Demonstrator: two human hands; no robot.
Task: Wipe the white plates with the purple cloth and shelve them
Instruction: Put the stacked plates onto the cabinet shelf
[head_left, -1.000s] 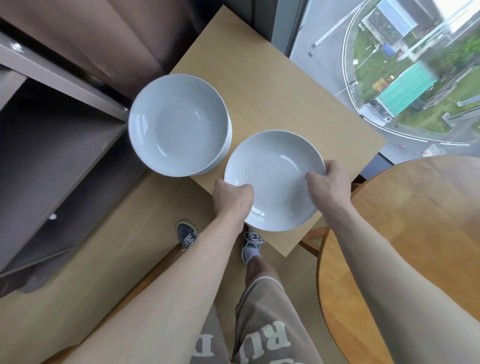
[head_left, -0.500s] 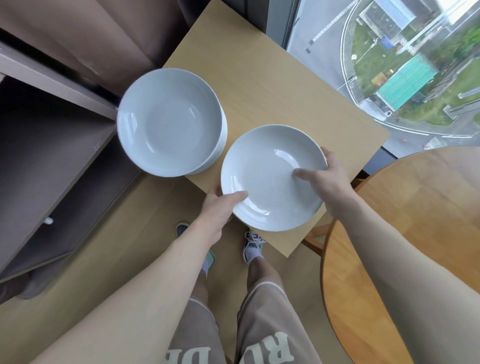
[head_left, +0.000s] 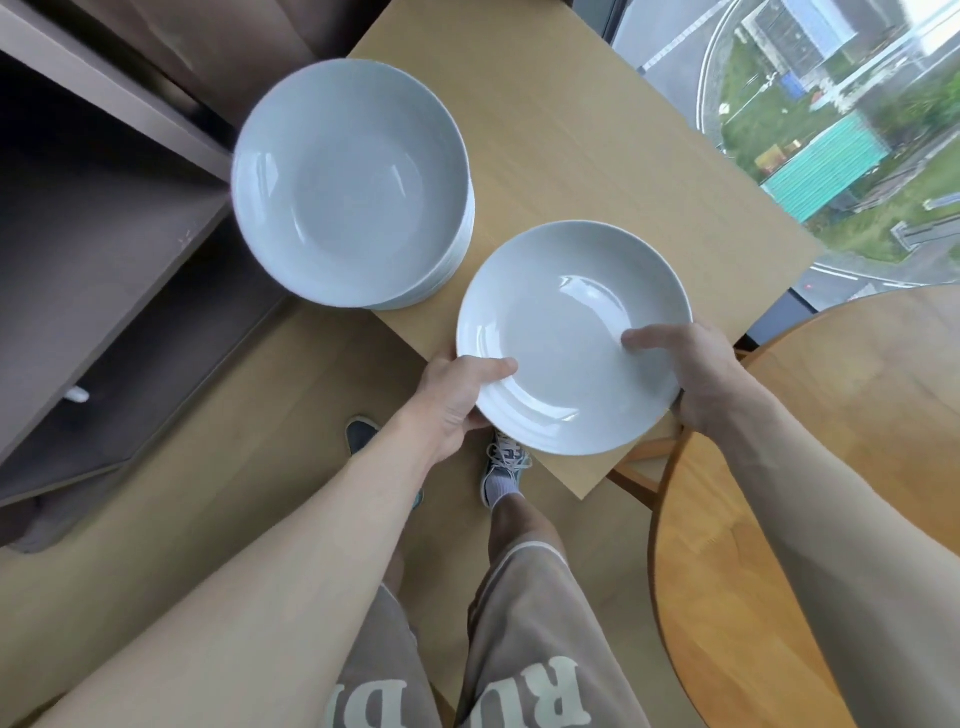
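Both hands now grip the white plate (head_left: 566, 332), fingers hidden beneath.

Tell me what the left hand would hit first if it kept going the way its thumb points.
The left hand grips the near rim of the single plate, thumb pointing right across it. Going on, it would slide over the plate's inside and probably meet the right hand's fingers first. Depth is unclear.

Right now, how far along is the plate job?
Early. Nothing shows as shelved: the shelf unit looks bare where visible. In hand: left hand and right hand grip one white plate by its rim. Left: the stack of plates on the square table. No purple cloth is visible.
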